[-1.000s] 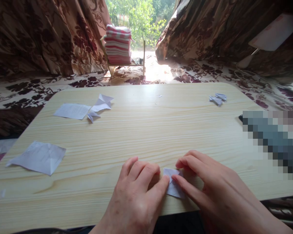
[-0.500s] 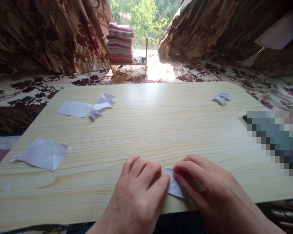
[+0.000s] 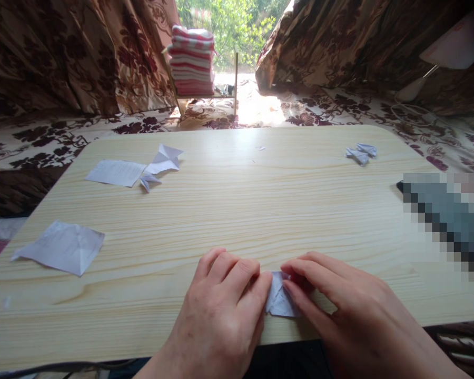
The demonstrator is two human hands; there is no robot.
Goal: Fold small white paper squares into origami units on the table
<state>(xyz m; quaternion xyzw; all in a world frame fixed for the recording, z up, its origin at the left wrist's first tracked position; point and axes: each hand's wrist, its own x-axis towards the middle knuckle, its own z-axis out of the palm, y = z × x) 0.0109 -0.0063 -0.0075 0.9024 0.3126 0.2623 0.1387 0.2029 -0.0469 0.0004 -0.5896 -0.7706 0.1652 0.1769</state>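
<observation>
A small folded piece of white paper [image 3: 278, 301] lies near the front edge of a light wooden table [image 3: 240, 210]. My left hand [image 3: 221, 310] rests on the table with its fingers curled, the index fingertip pressing the paper's left edge. From the right, my right hand [image 3: 339, 310] pinches the paper's upper right side with thumb and fingers. Most of the paper is hidden between the two hands.
A creased paper square [image 3: 61, 247] lies at the left. A flat sheet [image 3: 114, 172] and folded paper shapes [image 3: 161, 160] lie at the far left, a small folded piece [image 3: 361, 153] at the far right. A blurred patch [image 3: 446, 221] covers the table's right edge. Floral fabric surrounds the table.
The paper between my hands has become more folded and compact. Both hands stay at the same spot; my right fingers have shifted slightly inward over it. The view has tilted a little.
</observation>
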